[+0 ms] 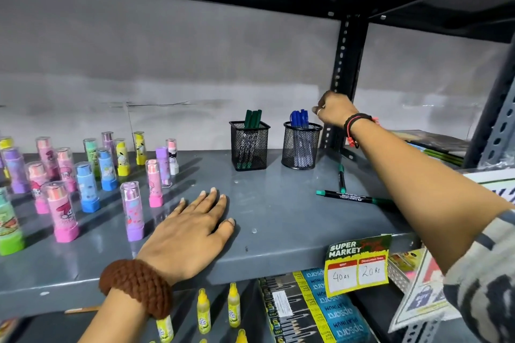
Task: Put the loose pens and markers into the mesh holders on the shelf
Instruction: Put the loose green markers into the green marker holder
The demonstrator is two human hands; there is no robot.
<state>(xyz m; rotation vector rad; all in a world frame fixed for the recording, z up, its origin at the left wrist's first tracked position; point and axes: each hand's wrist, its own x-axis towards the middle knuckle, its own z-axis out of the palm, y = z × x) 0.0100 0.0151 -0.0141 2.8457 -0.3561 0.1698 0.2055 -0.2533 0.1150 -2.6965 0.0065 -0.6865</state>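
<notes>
Two black mesh holders stand at the back of the grey shelf (278,217). The square holder (249,149) has green markers in it; the round holder (301,149) has blue pens (299,118). My right hand (333,110) hovers just above and right of the round holder, fingers curled downward; whether it holds anything is hidden. Two green markers lie loose on the shelf: one (351,197) flat under my right forearm, another (342,177) pointing toward the back. My left hand (192,227) rests flat on the shelf, fingers spread, empty.
Several colourful tube-shaped items (64,211) stand on the shelf's left half. A black upright post (344,64) rises behind my right hand. A price tag (356,264) hangs on the shelf's front edge. Yellow bottles (203,312) and pencil boxes (315,312) sit below.
</notes>
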